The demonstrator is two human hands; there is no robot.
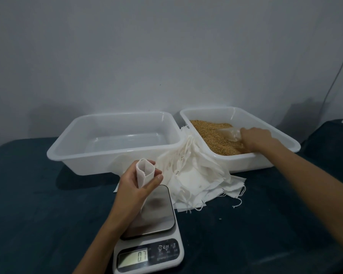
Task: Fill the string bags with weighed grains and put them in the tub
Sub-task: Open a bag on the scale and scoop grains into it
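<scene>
I see two white, smooth plastic tubs with rounded corners side by side on a dark blue cloth-covered table [38, 204], against a plain grey wall. The left tub [71, 153] holds nothing. The right tub [281, 139] holds a bed of fine golden-brown grains [208, 133].

My right hand [255, 138] reaches into the right tub, fingers curled around a small clear plastic scoop [231, 133] that is pressed into the grains.

My left hand [136, 184] hovers above the scale, fingers and thumb pinching one small string bag [144, 171] of thin white cloth, upright with its mouth spread open.

Between the two tubs, spilling toward me, lies a loose pile of flat white cloth bags [196, 178] with thin drawstrings trailing out; there are too many overlapping to count.

One white digital kitchen scale [149, 234] sits nearest me, with a dark, glossy, rounded-square platform and a lit display whose digits I cannot read with certainty.
</scene>
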